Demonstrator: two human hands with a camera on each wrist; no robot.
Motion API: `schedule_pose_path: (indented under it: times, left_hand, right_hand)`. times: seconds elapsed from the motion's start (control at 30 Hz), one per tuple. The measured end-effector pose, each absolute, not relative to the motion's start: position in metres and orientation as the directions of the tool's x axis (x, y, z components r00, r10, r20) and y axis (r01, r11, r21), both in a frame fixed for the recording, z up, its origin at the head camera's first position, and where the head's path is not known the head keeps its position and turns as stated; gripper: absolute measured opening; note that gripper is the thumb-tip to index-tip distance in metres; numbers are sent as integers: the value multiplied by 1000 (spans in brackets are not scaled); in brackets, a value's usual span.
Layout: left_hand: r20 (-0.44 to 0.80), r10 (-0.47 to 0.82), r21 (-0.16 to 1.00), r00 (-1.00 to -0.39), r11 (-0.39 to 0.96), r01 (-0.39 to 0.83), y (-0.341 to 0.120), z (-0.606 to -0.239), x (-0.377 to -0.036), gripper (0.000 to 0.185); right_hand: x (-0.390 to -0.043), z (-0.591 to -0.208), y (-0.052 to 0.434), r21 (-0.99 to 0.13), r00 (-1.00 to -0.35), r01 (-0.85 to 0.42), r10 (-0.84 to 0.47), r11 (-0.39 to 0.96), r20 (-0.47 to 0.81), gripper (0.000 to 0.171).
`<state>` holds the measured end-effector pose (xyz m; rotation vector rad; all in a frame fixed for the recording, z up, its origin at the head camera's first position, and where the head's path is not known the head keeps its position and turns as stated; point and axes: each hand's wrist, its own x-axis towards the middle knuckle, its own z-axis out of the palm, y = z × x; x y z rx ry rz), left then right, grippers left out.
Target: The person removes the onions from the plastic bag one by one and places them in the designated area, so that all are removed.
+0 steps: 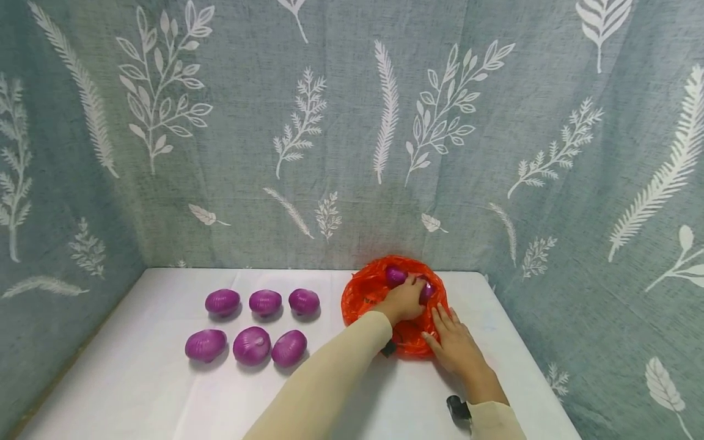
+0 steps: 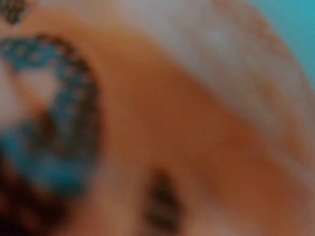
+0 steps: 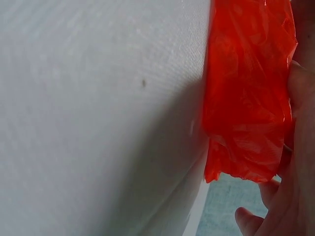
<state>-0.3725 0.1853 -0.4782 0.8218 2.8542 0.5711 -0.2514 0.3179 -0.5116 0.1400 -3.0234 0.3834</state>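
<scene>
An orange-red plastic bag point(image 1: 357, 287) stands with its mouth spread wide and rim rolled outward. Inside it lie a purple onion point(image 1: 395, 276) at the back and a second purple onion point(image 1: 426, 292) at the right. My left hand point(image 1: 406, 300) reaches into the bag, its fingers curled over that right-hand onion. Against the bag's near right side rests my right hand point(image 1: 459, 345), fingers extended along the rim. The right wrist view shows the bag's red wall point(image 3: 248, 93) beside the right fingers point(image 3: 248, 221). The left wrist view is blurred.
Several more purple onions point(image 1: 252, 346) sit in two rows on the white tabletop point(image 1: 137, 366), left of the bag. Grey-green leaf-patterned cloth point(image 1: 341, 134) walls off the back and both sides. A black wrist device point(image 1: 458, 408) shows by the right sleeve.
</scene>
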Motion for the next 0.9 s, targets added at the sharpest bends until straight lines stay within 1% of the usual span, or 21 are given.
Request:
schedule_pose_path:
  times: [0.13,0.27,0.37,0.5,0.57,0.7,0.8,0.9]
  left_hand:
    - [-5,547,391,-837,772,501,188,-479,-377,69]
    - [-8,564,386,-826,764,518,191,-479,-378,67]
    - [-29,561,367,-827,776,513,194,-479,-378,71]
    - [-87,536,353,-840,805,477,194,-484,-376,81]
    - [-87,537,347,-839,806,480,193,-485,-376,81]
    - [-44,589,310,-807,776,550,193,-483,-375,76]
    - [-23,628,254,-778,756,603,196,-482,-374,74]
    - [-13,635,216,-772,756,618,199,-481,-372,76]
  right_hand:
    - [-251,-510,317,-264,-993,-100,-79,959,91,76]
    - [-251,-510,318,-257,-993,-100,-79,961,92,75]
    - [-251,-510,320,-245,-992,-98,-76,965,99,75]
    - [-251,-509,320,-245,-992,-99,-77,964,96,75]
    - [-251,-510,319,-246,-992,-105,-83,964,96,75]
    - [-251,-510,318,-241,-990,-119,-97,963,100,75]
    - [-251,-510,319,-241,-992,-108,-88,965,92,76]
    - [-250,-509,320,-249,-994,-89,-70,964,86,76]
